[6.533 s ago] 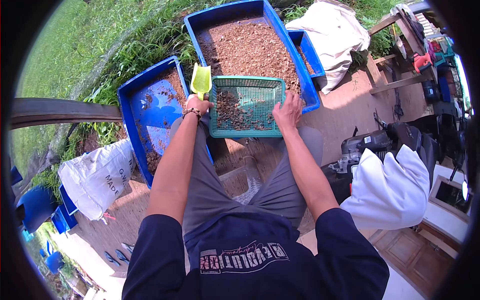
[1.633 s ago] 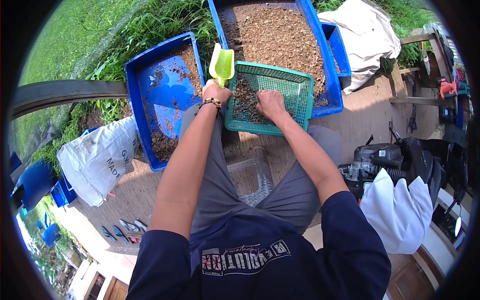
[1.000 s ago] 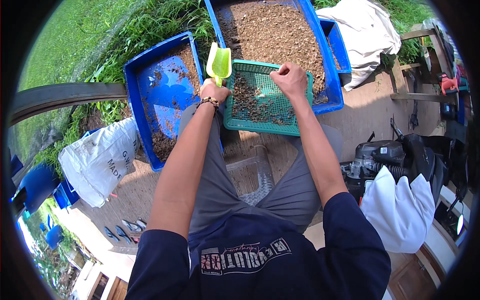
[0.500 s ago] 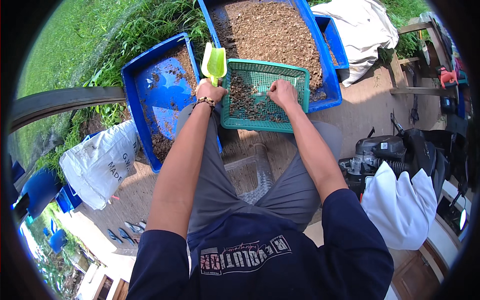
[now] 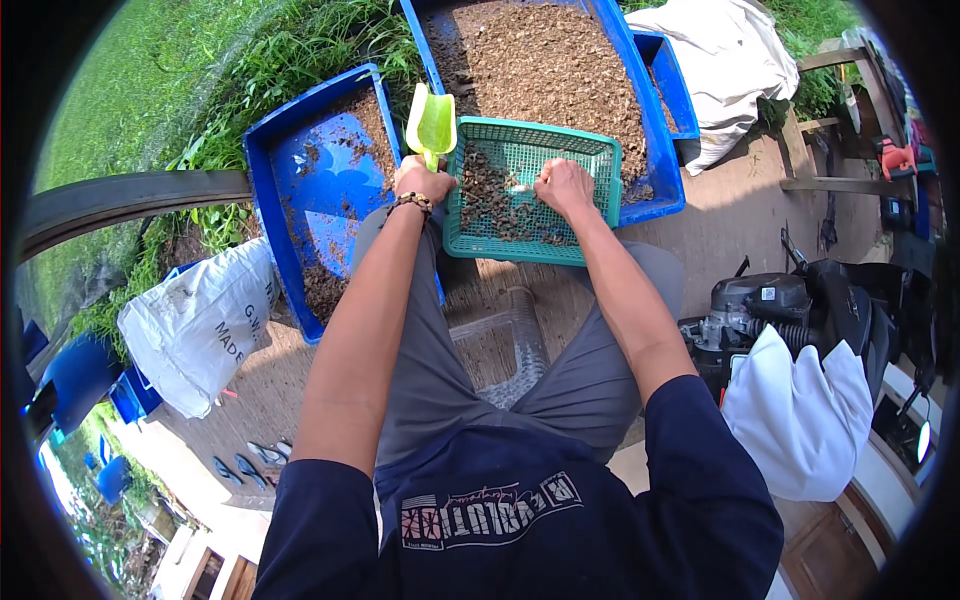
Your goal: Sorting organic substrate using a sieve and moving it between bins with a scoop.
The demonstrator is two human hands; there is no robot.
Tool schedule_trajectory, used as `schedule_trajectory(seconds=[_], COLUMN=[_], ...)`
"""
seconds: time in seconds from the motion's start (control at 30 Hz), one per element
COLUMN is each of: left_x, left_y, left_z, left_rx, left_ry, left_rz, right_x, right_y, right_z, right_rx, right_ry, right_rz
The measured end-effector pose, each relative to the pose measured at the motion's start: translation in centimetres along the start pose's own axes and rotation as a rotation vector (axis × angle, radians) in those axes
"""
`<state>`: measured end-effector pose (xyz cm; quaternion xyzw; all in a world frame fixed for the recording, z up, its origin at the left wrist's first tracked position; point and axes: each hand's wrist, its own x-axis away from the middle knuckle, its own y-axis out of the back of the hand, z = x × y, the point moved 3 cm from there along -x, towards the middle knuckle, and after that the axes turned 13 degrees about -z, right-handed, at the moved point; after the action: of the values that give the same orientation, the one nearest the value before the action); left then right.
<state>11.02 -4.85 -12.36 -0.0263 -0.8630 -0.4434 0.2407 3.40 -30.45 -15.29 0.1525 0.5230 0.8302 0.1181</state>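
I have the left hand (image 5: 425,180) closed around the handle of a yellow-green scoop (image 5: 432,125), its blade pointing toward the top of the frame, just left of centre. A beaded bracelet (image 5: 410,203) circles that wrist, and the knuckles lie against the left side of a green mesh basket (image 5: 540,127) in the upper middle of the frame. Dark brown clumps (image 5: 490,200) cover mainly the left and lower part of the basket's floor, with the green mesh showing at the right. My right hand (image 5: 566,187) is inside the basket's outline, fingers drawn together, and a small pale thing (image 5: 520,188) shows right at their tips (too small on my feed to tell whether it is pinched or just lying there).

Behind the basket, at top centre, a large blue tray (image 5: 648,100) holds a broad spread of brown, crumbly material (image 5: 545,60). Left of the scoop stands a second blue tray (image 5: 325,180), streaked with the same sort of crumbs. A white sack (image 5: 200,330) slumps at middle left, and a white cloth (image 5: 800,410) drapes at lower right.
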Motion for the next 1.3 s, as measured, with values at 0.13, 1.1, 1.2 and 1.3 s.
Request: schedule_trajectory(seconds=[0.13, 1.1, 1.2, 1.3], left_x=[-0.1, -0.1, -0.4, 0.0], left_y=[0.1, -0.2, -0.2, -0.3], left_z=[0.2, -0.3, 0.3, -0.5], left_rx=[-0.018, -0.051, -0.009, -0.017], left_ry=[0.017, -0.058, -0.035, -0.091], left_rz=[0.0, -0.047, -0.035, -0.037], right_x=[-0.9, -0.9, 0.8, 1.1], right_y=[0.4, 2.4, -0.5, -1.3], right_z=[0.5, 1.2, 2.2, 2.3], right_rx=[-0.013, -0.484, -0.237, -0.107], right_ry=[-0.034, -0.024, -0.063, -0.031], right_rz=[0.034, -0.134, 0.012, -0.006])
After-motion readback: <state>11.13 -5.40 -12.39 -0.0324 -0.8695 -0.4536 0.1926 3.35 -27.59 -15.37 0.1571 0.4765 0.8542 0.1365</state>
